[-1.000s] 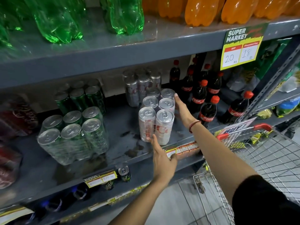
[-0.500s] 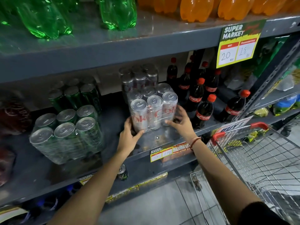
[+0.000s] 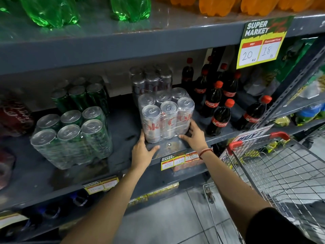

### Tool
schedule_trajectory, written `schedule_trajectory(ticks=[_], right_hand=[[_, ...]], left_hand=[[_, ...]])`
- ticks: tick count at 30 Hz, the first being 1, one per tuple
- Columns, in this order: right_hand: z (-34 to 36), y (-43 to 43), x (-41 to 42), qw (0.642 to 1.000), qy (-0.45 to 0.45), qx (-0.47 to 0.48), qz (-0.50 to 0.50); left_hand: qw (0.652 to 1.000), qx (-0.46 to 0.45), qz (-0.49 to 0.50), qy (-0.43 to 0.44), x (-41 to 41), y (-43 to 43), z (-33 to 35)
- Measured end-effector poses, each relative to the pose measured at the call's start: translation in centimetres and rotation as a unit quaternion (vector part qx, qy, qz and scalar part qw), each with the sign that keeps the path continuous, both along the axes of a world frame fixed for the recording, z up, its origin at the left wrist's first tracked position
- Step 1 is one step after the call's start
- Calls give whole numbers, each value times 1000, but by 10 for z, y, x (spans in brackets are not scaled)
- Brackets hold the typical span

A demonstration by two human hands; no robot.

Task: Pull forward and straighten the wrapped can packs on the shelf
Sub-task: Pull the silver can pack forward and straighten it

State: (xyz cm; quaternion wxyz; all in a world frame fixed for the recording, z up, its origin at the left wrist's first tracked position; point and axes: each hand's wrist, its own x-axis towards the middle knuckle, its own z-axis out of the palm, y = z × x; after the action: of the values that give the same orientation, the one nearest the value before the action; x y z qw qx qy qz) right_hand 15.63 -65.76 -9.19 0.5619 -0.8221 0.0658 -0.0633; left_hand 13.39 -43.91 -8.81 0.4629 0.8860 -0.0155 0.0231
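A plastic-wrapped pack of silver cola cans (image 3: 167,115) stands near the front of the grey middle shelf (image 3: 126,131), its long side facing me. My left hand (image 3: 143,150) presses its lower left corner, fingers along the side. My right hand (image 3: 193,136) holds its lower right corner, thumb across the front base. A second silver pack (image 3: 151,81) sits behind it, deeper in. To the left stands a wrapped pack of green cans (image 3: 70,138), with another green pack (image 3: 82,95) behind it.
Cola bottles with red caps (image 3: 218,110) stand close to the right of the silver pack. Red can packs (image 3: 14,118) are at the far left. A wire shopping cart (image 3: 281,173) with red handle stands by my right arm. Green and orange bottles fill the upper shelf.
The silver pack was turned from end-on to broadside and drawn toward the shelf's front edge. Both hands dropped from its top and front to its lower corners.
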Motion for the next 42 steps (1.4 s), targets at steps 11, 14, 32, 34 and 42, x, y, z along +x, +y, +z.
schedule_trajectory(ticks=[11, 14, 32, 34, 42], right_hand=[[-3, -4, -40, 999, -17, 30, 9], [-3, -5, -42, 999, -11, 35, 11], [-10, -3, -56, 997, -31, -64, -26], [-9, -1, -56, 996, -30, -78, -30], [4, 52, -91, 978, -59, -84, -180]], left_hand=[[997, 2, 49, -60, -30, -3, -8], [996, -2, 56, -64, -33, -2, -9], [991, 83, 63, -90, -40, -1, -20], [988, 109, 62, -95, -42, -1, -17], [996, -35, 29, -74, -51, 28, 5]])
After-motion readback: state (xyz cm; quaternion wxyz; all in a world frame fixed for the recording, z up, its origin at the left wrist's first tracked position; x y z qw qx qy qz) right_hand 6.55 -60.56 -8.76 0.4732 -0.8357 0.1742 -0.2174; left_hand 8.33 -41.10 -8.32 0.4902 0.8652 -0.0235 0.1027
